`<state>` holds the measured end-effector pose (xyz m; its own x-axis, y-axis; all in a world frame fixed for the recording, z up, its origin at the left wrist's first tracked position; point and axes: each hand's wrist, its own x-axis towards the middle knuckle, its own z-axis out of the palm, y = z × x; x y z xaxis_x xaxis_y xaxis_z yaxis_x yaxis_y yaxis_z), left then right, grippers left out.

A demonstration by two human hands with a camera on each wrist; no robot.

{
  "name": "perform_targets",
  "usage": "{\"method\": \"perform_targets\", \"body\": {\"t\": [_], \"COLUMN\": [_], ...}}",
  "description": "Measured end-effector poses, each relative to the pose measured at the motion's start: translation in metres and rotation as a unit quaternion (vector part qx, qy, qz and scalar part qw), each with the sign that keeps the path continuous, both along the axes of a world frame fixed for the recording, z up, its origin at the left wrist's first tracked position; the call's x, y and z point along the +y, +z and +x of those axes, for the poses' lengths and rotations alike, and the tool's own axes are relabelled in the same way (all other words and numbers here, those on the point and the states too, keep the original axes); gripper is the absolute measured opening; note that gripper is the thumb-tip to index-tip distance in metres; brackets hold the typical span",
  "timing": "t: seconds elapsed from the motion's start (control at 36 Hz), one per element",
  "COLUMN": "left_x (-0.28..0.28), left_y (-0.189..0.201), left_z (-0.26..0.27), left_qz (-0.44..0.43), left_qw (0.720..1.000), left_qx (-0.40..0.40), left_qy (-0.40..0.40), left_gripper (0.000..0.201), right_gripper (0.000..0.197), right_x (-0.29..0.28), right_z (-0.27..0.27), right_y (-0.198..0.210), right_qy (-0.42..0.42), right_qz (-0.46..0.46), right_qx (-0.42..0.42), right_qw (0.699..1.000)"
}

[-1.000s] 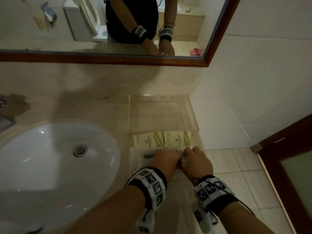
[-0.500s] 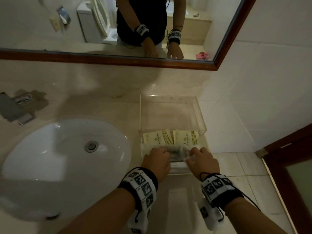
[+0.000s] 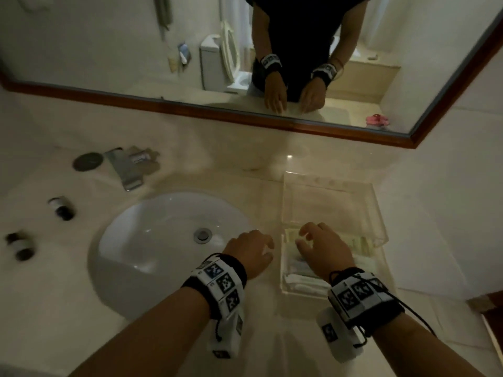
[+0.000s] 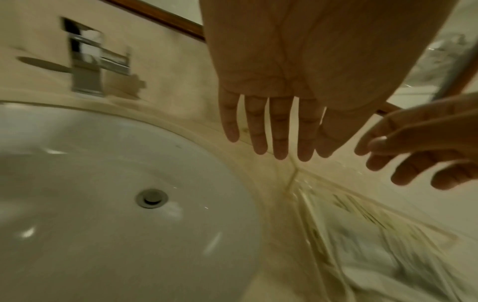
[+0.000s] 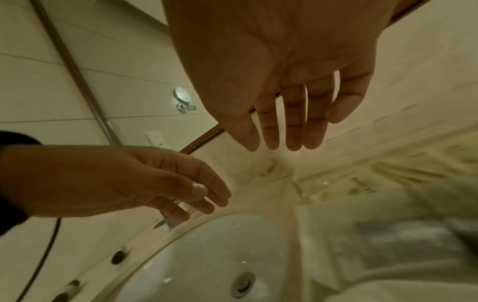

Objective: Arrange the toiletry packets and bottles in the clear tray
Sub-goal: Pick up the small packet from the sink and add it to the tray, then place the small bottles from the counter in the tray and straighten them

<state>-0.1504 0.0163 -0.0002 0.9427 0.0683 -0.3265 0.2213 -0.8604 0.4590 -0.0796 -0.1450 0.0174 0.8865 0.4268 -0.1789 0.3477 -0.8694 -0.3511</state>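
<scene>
Both hands were empty, fingers loose and spread. The left hand (image 3: pixel 251 253) hovered over the counter (image 3: pixel 272 164) between the sink (image 3: pixel 152 240) and the clear tray (image 3: pixel 337 202); the right hand (image 3: pixel 324 248) hung over the tray's near end. Blurry toiletry packets (image 3: pixel 302 268) lay in there. Two small bottles (image 3: pixel 62 208) sat way off at 9 o'clock, near the counter's left edge.

Glossy white sink (image 3: pixel 152 240), clear plastic tray (image 3: pixel 378 210), wood-framed mirror (image 3: pixel 190 107)
</scene>
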Motion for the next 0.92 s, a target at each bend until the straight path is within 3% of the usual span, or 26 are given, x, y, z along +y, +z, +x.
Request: {"method": "perform_targets", "body": {"t": [0.5,0.72,0.92], "left_x": [0.254,0.355,0.414], "left_y": [0.017,0.012,-0.016], "left_z": [-0.131,-0.187,-0.216], "left_qz": [-0.031,-0.012,0.011], "left_qw": [0.977,0.952,0.917], "left_qx": [0.029,0.065,0.122], "left_qy": [0.210,0.300,0.378], "left_gripper": [0.031,0.032,0.043], "right_gripper": [0.020,0.020,0.029], "right_x": [0.251,0.356,0.436], "right_z": [-0.083,-0.125,-0.143], "right_y": [-0.006,-0.020,-0.034], "right_qy": [0.169,0.216,0.227], "right_qz": [-0.005,-0.007,-0.016], "right_qx": [0.085,0.117,0.127], "right_qw": [0.982,0.969,0.965]}}
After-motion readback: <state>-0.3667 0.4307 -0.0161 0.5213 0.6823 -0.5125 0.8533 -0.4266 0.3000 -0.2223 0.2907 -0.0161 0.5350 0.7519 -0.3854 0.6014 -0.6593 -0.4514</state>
